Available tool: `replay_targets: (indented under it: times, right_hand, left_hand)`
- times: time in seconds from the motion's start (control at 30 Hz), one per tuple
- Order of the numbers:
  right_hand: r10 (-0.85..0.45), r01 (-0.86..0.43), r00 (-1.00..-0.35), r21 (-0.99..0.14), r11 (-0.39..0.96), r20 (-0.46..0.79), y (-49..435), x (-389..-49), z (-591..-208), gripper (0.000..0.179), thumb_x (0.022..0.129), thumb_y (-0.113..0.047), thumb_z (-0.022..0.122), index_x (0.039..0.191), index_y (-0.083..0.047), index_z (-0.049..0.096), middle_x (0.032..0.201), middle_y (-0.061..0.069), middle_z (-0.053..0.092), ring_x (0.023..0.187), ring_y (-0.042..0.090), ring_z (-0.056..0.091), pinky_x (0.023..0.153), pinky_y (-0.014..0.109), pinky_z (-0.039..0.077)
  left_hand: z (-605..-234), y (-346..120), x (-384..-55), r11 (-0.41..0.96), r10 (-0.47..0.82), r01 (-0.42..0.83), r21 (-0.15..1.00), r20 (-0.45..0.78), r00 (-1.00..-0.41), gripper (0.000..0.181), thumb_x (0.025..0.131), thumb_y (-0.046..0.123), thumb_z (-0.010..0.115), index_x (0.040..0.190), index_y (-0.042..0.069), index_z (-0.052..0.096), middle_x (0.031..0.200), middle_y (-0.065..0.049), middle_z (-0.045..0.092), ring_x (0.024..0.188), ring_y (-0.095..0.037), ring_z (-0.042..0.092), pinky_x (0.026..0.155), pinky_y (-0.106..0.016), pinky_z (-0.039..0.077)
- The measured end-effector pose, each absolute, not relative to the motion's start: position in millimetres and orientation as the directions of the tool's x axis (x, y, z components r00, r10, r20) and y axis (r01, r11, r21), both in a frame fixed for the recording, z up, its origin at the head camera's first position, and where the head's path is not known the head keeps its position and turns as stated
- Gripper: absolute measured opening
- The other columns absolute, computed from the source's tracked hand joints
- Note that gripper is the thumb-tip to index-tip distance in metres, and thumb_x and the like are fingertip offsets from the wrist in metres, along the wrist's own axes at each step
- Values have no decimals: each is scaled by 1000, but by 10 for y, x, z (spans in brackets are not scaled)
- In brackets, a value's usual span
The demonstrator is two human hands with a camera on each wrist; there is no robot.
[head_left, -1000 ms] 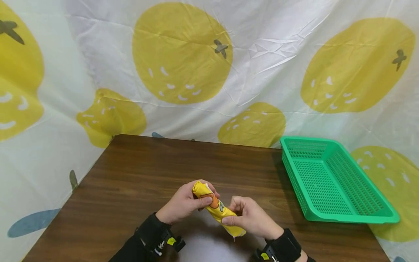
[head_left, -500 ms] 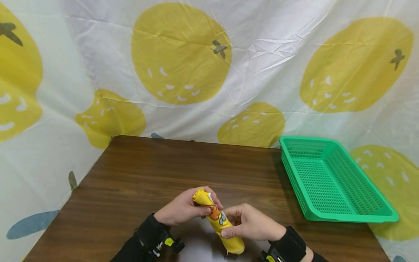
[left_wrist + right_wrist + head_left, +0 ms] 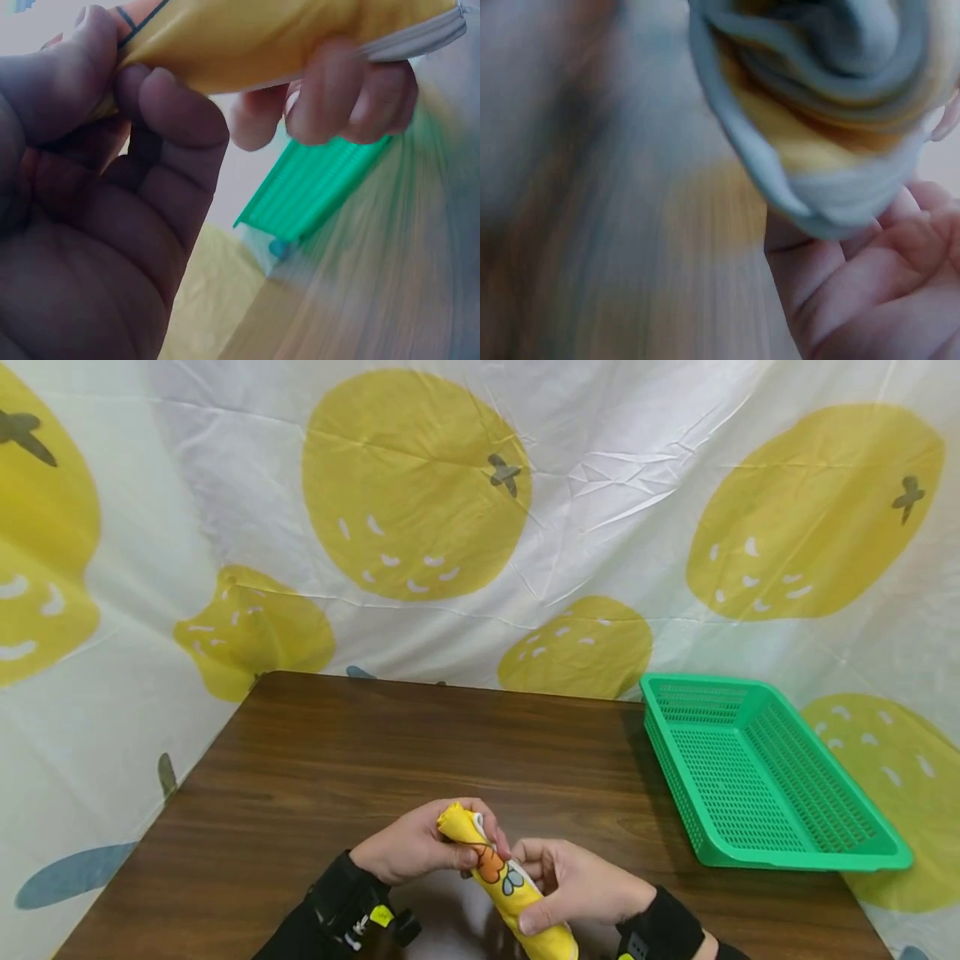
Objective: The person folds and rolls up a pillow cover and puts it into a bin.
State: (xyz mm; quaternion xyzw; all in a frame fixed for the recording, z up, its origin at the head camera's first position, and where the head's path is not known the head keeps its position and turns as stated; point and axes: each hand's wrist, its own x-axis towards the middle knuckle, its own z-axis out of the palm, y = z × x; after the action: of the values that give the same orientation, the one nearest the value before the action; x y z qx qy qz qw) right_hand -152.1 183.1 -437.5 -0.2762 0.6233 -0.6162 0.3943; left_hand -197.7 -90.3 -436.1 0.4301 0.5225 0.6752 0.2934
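A yellow cloth (image 3: pixel 501 878), rolled into a tube, has a carrot print and a white edging. My left hand (image 3: pixel 423 845) pinches its upper end, thumb on top and fingers behind. Lower down, my right hand (image 3: pixel 581 887) grips the roll between thumb and fingers. Seen from the left wrist, the cloth (image 3: pixel 247 45) spans both hands, with the right hand's fingers (image 3: pixel 326 97) curled beneath it. In the right wrist view the roll's end shows spiralled layers of cloth (image 3: pixel 802 150) with pale edges, the palm below. The lower end runs down to the head view's bottom edge.
A green plastic basket (image 3: pixel 772 793) with perforated walls stands at the table's right. The brown wooden table (image 3: pixel 360 743) extends around the hands. Behind and beside it hangs a white curtain (image 3: pixel 615 535) printed with yellow fruit.
Both hands and the rolled cloth have shifted down toward the person. The roll has turned, its lower end dropping to the frame's bottom edge. The basket stays in place.
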Motion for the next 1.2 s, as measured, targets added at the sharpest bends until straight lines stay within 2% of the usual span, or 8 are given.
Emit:
replay_targets:
  times: [0.1, 0.17, 0.43, 0.67, 0.8, 0.9, 1.07, 1.2]
  right_hand:
    - [-864, 180, -472, -979, 100, -175, 1821, -1514, -4385, 60, 98, -27, 78, 143, 0, 49, 124, 5, 74, 107, 10, 73, 97, 30, 60]
    - [-862, 155, -476, -981, 115, -176, 1809, -1509, -4394, 62, 97, -30, 79, 142, 1, 50, 119, -1, 74, 104, 9, 73, 96, 29, 59]
    - [-779, 63, -613, -991, 114, -129, 1803, -1460, -4406, 50, 94, -26, 80, 120, 8, 54, 105, -5, 76, 91, 6, 72, 83, 24, 60]
    - [-631, -112, -773, -965, 235, -64, 1963, -1481, -4278, 30, 92, -18, 83, 110, -2, 65, 94, 0, 77, 79, 8, 73, 69, 27, 61]
    - [-448, -294, -891, -850, 438, 77, 2189, -1511, -4025, 29, 90, -25, 87, 106, -10, 67, 87, 0, 71, 70, 6, 67, 60, 28, 58]
    - [-300, -349, -933, -693, 630, 197, 2429, -1574, -3758, 32, 87, -31, 90, 103, -15, 67, 78, -3, 67, 63, 4, 60, 54, 27, 52]
    - [-128, -257, -952, -500, 827, 278, 2988, -1775, -3274, 36, 93, -37, 85, 108, -11, 65, 79, 4, 66, 59, 9, 58, 51, 29, 50]
    - [-25, -126, -973, -440, 889, 228, 3479, -1965, -2996, 48, 99, -43, 76, 117, -1, 60, 98, 24, 73, 63, 15, 65, 52, 33, 54]
  left_hand:
    - [-4363, -908, -1960, -306, 859, 23, 952, 287, -424, 33, 104, 20, 68, 116, -7, 52, 121, 4, 73, 103, -8, 64, 79, -22, 53]
    - [-4365, -913, -1954, -313, 858, 24, 950, 293, -422, 29, 104, 20, 69, 116, -3, 54, 121, 4, 73, 104, -8, 65, 79, -22, 53]
    - [-4387, -930, -1993, -350, 850, -11, 937, 312, -424, 17, 103, 19, 69, 120, 16, 64, 126, 6, 73, 114, -8, 67, 85, -22, 54]
    - [-4445, -909, -2030, -123, 782, 89, 988, 152, -605, 48, 103, 22, 73, 142, -1, 58, 131, -13, 70, 103, -11, 69, 83, -25, 58]
    - [-4479, -876, -2064, 19, 723, 137, 990, 81, -686, 50, 106, 22, 68, 149, -1, 54, 138, -29, 65, 101, -17, 71, 83, -26, 59]
    - [-4481, -870, -2076, 52, 695, 151, 987, 73, -716, 48, 107, 20, 66, 150, 2, 55, 147, -30, 61, 115, -27, 72, 85, -25, 59]
    - [-4493, -866, -2062, 99, 669, 165, 981, 57, -741, 42, 107, 22, 66, 145, 3, 61, 141, -28, 66, 127, -44, 66, 89, -24, 59]
    - [-4532, -856, -2051, 147, 663, 177, 973, 36, -748, 39, 107, 22, 67, 141, 2, 64, 132, -24, 70, 118, -34, 70, 88, -22, 57]
